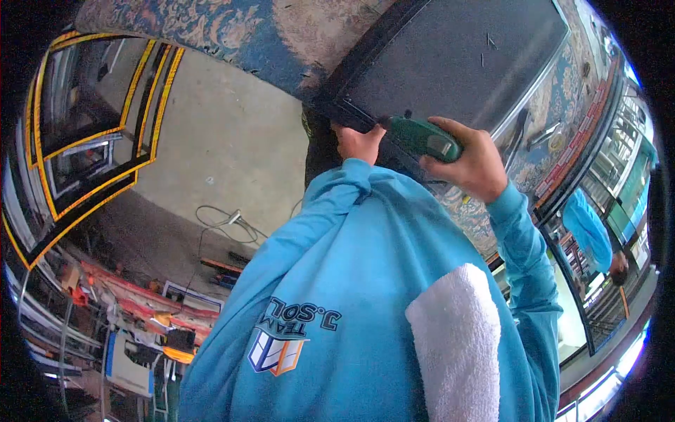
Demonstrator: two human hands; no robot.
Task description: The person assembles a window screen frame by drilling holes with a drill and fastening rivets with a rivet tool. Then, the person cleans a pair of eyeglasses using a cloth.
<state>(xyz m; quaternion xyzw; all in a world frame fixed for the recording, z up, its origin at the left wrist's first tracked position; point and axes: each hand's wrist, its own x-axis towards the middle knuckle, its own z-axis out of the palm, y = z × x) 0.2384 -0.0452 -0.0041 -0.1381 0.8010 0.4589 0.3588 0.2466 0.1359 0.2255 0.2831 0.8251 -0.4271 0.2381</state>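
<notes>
Clasping a rounded green tool [427,141], our right hand [479,165] curled, upper centre.
Our left hand [358,145] met a flat, dark panel [450,63]; grip unclear.

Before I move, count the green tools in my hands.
1: the green tool, in your right hand, its nose by your left hand at the dark panel. The left hand may hide something.

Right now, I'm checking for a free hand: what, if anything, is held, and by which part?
The right hand holds a green tool by the end farther from the left hand; whether the left hand holds anything cannot be told.
</notes>
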